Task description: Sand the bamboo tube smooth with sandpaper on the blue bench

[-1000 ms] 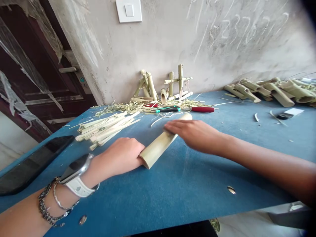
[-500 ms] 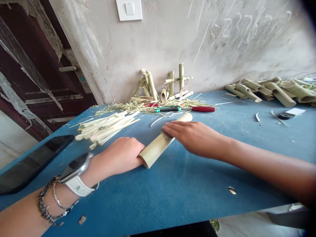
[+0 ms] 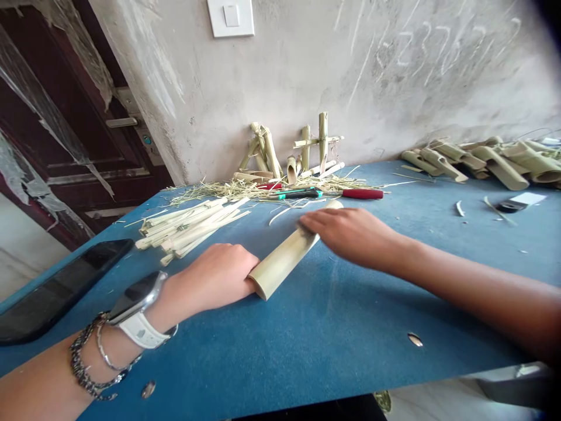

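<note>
A split length of pale bamboo [image 3: 280, 264] lies curved side up on the blue table [image 3: 333, 327], running from near me toward the far right. My left hand [image 3: 217, 279], with a watch and bracelets on its wrist, is curled in a fist against the near end of the bamboo. My right hand [image 3: 350, 234] lies flat on the far part of the bamboo with its fingers stretched out and together.
A pile of thin bamboo strips [image 3: 188, 225] lies at the left. A dark phone [image 3: 56, 289] rests near the left edge. Red-handled [image 3: 362, 193] and green-handled [image 3: 298, 193] tools lie among shavings by the wall. More bamboo pieces [image 3: 482, 159] are heaped at the back right.
My right hand has slid back and forth along the bamboo and now sits a little further toward the far end. My left hand has stayed in place.
</note>
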A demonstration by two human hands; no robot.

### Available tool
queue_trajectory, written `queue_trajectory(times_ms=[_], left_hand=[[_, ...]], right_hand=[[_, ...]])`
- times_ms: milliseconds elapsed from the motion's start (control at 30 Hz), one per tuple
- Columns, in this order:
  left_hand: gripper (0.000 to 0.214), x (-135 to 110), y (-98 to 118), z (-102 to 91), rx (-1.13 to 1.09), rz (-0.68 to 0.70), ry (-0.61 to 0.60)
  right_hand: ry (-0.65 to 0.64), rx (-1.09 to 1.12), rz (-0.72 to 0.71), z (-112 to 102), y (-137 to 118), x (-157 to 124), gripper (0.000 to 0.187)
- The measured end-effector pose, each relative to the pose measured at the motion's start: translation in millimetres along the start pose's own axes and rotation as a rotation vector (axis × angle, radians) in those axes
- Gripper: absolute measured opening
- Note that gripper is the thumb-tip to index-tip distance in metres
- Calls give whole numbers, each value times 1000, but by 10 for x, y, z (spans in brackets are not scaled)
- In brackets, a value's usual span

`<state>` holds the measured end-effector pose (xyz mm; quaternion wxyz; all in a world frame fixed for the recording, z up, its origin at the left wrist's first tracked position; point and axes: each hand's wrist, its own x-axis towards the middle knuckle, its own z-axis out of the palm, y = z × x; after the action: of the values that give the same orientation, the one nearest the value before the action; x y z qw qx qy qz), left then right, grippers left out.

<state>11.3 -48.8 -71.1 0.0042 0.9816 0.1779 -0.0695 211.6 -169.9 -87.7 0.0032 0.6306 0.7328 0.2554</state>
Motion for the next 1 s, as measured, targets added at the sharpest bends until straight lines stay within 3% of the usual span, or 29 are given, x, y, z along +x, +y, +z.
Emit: queue_trajectory(times_ms=[133,200,333,400,500,567,633,733,800,867,1000], left_hand=[[25,30,-40,41,7,3,-2],[24,33,-44,42,5,-2,-14],[25,10,-16,4,1,8,-9],[26,2,-5,-6,-7,15,-5],[23,9,-5,8,0,0,2],[23,14,-9,22,8,-4,9],[26,10,-7,24,11,4,9],[27,-10,2,8,15,34,9],[27,-22,5,-1,23,53,18],[28,-23,0,1,30,54,21],[26,1,-18,15,56,63,12]], right_hand=[[104,254,-341,-143,-232,-22,40],[82,255,-273,-109,-134,-14,40],[16,49,55,42,155,6,37],[40,51,-6,23,117,3,37],[116,177,-274,-133,-133,-20,36],[115,211,-367,-215,-229,-32,34],[89,147,-287,-200,-164,-29,31],[13,-41,-26,-48,103,-9,30],[-43,-132,67,16,189,1,30],[-35,-150,28,-20,95,-4,27],[113,0,-284,-242,-328,-48,26]])
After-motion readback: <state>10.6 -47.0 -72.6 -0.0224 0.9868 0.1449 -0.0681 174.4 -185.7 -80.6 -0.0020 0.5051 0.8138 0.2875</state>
